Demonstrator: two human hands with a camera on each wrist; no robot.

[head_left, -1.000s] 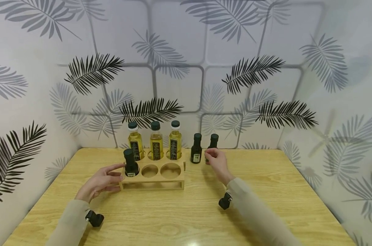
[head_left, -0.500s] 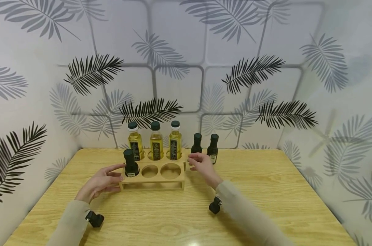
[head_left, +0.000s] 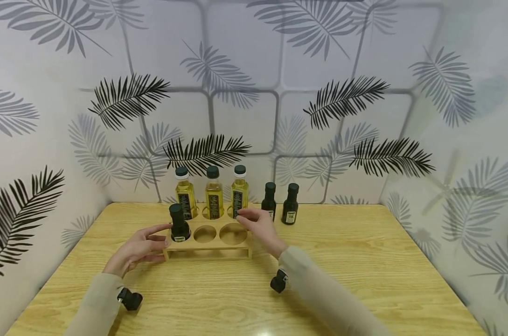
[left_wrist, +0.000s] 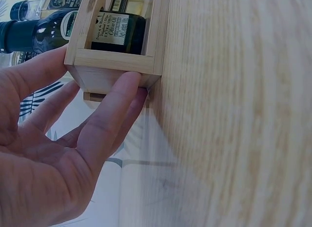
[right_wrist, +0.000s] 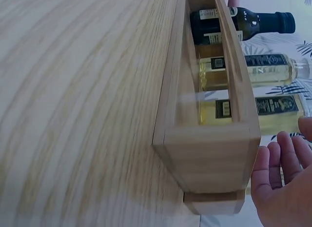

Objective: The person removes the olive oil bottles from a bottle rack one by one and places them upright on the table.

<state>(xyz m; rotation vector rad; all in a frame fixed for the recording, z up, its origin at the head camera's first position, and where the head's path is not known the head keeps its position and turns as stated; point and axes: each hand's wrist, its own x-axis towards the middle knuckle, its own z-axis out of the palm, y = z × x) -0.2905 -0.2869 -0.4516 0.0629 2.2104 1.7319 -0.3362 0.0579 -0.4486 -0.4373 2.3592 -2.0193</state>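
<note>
A light wooden bottle rack [head_left: 207, 246] stands on the table with two rows of round holes. My left hand [head_left: 134, 249] rests its fairly straight fingertips against the rack's left end. Beside it, a dark olive oil bottle [head_left: 178, 221] sits upright in the front left hole; the other two front holes hold nothing. In the back row stand three clear bottles of yellow oil: left [head_left: 185, 193], middle [head_left: 213, 198] and right [head_left: 239, 191]. My right hand [head_left: 262, 228] hovers over the rack's right end, before the right yellow bottle. Its fingers are loosely bent, with nothing between them in the right wrist view [right_wrist: 287, 183].
Two dark bottles with green caps stand on the wooden table [head_left: 220, 298] right of the rack: a nearer one [head_left: 268, 200] partly behind my right hand, and another [head_left: 290, 205] farther right. A leaf-patterned wall [head_left: 245, 116] rises behind the table.
My right hand has moved left from the rightmost dark bottle, past the other dark bottle, to above the rack's right end. The left hand, rack and bottles look unmoved.
</note>
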